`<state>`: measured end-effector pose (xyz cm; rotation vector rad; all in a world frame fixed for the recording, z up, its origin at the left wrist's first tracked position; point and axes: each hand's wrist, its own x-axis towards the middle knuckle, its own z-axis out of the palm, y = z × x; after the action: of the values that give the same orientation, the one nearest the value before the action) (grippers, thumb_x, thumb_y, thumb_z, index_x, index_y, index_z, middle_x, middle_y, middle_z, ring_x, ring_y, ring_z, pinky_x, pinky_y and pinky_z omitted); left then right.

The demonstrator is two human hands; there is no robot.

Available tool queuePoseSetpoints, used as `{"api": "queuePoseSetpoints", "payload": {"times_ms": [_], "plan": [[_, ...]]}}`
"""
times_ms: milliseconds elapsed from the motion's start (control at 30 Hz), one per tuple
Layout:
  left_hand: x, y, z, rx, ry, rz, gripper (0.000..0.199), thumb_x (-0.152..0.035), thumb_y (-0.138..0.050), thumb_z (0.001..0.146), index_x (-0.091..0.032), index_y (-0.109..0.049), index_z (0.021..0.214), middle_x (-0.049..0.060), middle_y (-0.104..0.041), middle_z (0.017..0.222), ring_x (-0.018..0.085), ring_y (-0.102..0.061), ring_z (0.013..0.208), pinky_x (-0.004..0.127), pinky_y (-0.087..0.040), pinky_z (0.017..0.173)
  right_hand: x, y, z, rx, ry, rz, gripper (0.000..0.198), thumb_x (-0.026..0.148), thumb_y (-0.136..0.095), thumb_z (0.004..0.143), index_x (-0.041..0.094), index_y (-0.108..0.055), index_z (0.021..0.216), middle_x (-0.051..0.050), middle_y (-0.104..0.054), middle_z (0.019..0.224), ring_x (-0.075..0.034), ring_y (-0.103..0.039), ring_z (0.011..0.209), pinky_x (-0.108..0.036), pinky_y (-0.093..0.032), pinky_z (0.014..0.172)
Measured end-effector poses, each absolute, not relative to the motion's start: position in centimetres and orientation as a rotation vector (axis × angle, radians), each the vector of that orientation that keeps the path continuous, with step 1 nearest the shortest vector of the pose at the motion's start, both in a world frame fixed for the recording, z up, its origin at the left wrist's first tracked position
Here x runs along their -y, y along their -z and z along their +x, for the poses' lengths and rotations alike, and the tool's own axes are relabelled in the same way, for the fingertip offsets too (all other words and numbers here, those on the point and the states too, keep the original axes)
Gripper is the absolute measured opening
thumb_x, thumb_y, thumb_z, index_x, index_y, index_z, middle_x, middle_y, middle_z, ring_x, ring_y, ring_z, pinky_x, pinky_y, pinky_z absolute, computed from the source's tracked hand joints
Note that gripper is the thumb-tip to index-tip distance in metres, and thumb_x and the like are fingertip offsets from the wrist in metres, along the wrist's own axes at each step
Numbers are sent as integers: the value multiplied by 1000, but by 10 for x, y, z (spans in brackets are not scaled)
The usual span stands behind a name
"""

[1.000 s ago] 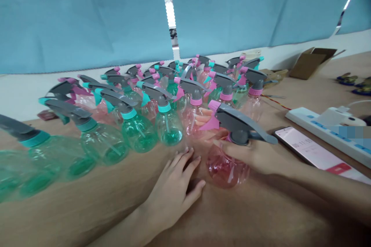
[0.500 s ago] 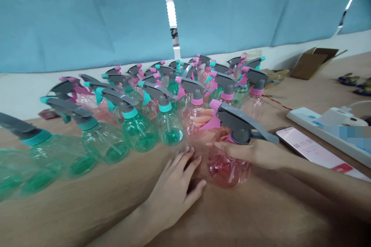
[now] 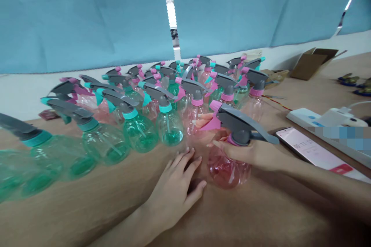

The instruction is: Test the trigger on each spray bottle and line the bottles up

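A pink spray bottle (image 3: 228, 171) with a grey and pink trigger head stands upright on the table in front of me, some liquid inside. My right hand (image 3: 245, 153) is wrapped round its neck from the right, with fingertips showing in front of the pink trigger (image 3: 212, 123). To the left of this bottle, my left hand (image 3: 178, 181) lies flat on the table, fingers spread, holding nothing. Just beyond it are a green spray bottle (image 3: 170, 129) and a second green one (image 3: 140, 135). Behind the trigger stands another pink spray bottle (image 3: 197, 114).
Many more green and pink spray bottles crowd the back and left of the brown table (image 3: 116, 200). At right lie a phone (image 3: 313, 154) and a white power strip (image 3: 304, 117). An open cardboard box (image 3: 310, 63) stands farther back, before a blue curtain (image 3: 116, 15).
The right hand's fingers in front of the trigger have drawn in slightly toward it. The left hand and the bottles stay in place.
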<state>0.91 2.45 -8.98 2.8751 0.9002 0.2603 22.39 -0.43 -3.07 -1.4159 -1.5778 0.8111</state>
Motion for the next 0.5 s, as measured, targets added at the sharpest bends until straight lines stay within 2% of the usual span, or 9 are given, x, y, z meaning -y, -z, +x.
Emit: {"api": "queuePoseSetpoints", "payload": {"times_ms": [233,367,500], "plan": [[-24,89,9,-911,-260,2874,47,-37,-52,93,-16,-47,135,13,-40,145,31,-36,132,50,-35,104,7,26,224,1598,-779,-1510,13,35,-61,76,22,-64,75,-1,-67,72,-21,-66,69,-35,-54,66],[-24,90,9,-901,-267,2873,47,-37,-51,94,-16,-46,135,13,-40,145,31,-36,133,51,-36,104,9,22,225,1601,-796,-1565,7,28,-56,74,23,-59,71,1,-61,62,-20,-64,67,-31,-52,62],[-24,90,8,-902,-258,2881,46,-37,-50,94,-16,-47,135,13,-39,145,31,-35,133,51,-35,104,10,22,226,1636,-765,-1534,10,23,-53,73,23,-59,65,2,-58,57,-18,-61,61,-28,-48,54]]}}
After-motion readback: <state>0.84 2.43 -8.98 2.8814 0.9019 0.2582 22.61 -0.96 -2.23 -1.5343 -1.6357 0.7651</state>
